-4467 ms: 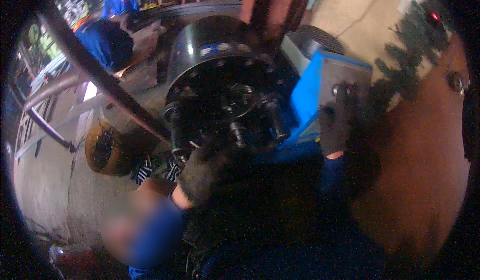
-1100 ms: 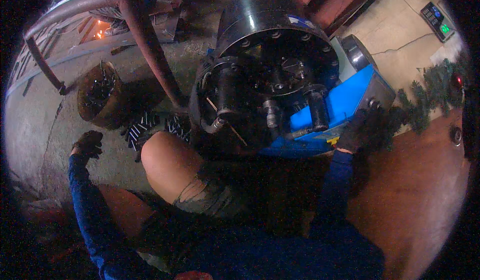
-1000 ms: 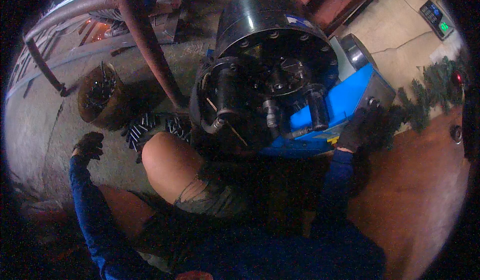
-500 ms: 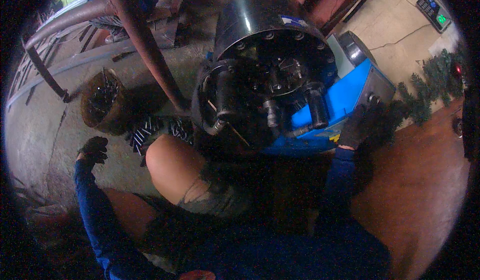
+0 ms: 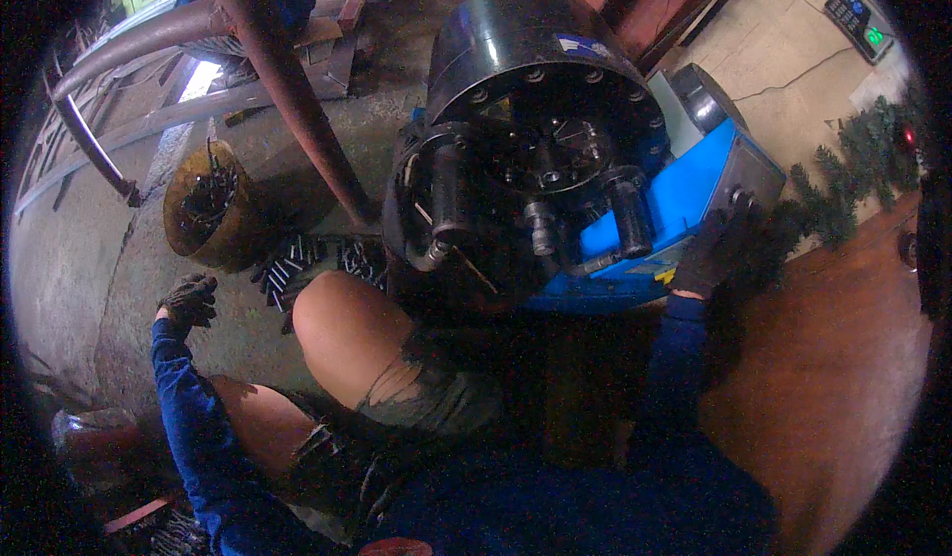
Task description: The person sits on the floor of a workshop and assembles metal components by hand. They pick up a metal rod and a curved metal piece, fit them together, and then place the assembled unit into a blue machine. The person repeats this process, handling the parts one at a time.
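Observation:
My right hand (image 5: 706, 253), in a dark glove, reaches up along the grey end panel (image 5: 749, 174) of a blue machine housing (image 5: 684, 184). Its fingers are stretched toward the dark push buttons (image 5: 742, 200) there; the fingertips are hard to make out. To the left, my left hand (image 5: 188, 300), also gloved, hangs over the floor beside my knee with loosely curled fingers and nothing visible in it. Before me stands the machine's round black head (image 5: 516, 35), ringed with bolts around a central opening (image 5: 555, 159). Black cylindrical fittings (image 5: 451, 194) jut from its front.
A rusty bucket (image 5: 183, 229) of metal pieces stands left, beside loose metal rods (image 5: 288, 270) on the floor. A brown pipe frame (image 5: 288, 100) rises behind it. Brown board (image 5: 823, 348) and green garland (image 5: 858, 159) lie right. A person in blue (image 5: 288, 0) is in the background.
A bright patch of light has appeared on the floor at the far left, and the scene looks brighter. My left hand has shifted slightly; my right hand stays at the panel.

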Action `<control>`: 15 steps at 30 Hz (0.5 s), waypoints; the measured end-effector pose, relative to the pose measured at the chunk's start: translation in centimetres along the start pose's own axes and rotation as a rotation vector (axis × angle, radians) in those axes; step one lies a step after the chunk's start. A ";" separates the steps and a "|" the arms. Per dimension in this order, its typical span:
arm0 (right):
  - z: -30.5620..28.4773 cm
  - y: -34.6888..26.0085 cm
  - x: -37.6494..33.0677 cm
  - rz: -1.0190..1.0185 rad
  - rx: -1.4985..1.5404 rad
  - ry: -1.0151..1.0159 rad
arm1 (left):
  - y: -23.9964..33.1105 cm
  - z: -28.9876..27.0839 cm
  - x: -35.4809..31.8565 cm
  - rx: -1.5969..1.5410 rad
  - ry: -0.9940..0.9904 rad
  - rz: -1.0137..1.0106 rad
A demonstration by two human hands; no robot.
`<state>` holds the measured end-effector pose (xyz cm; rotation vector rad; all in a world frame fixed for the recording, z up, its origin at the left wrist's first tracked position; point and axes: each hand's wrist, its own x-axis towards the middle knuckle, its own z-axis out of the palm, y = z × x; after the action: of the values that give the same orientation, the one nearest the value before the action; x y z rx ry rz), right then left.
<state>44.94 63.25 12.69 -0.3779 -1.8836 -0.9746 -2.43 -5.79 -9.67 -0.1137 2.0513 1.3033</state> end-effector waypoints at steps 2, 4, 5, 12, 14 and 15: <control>-0.2 0.1 0.0 0.000 -0.017 -0.044 | -0.4 -0.3 0.1 -0.028 -0.011 0.031; -0.5 0.3 -0.4 0.037 -0.080 -0.162 | -1.3 -0.6 -0.3 -0.084 -0.002 0.104; -0.4 0.5 -0.5 0.048 -0.063 -0.134 | -1.0 -0.4 -0.2 -0.051 0.005 0.073; 0.4 -0.1 -1.0 0.137 -0.090 -0.119 | 0.5 0.5 -0.7 0.007 0.032 0.008; 0.2 0.1 -0.8 0.096 -0.091 -0.120 | 0.5 0.4 -0.8 0.005 0.028 0.012; 0.4 0.5 -1.1 0.063 -0.104 -0.118 | 0.5 0.4 -0.8 0.003 0.024 0.018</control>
<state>45.58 64.02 11.91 -0.5643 -1.9193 -1.0296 -1.83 -5.48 -8.92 -0.1106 2.0794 1.3153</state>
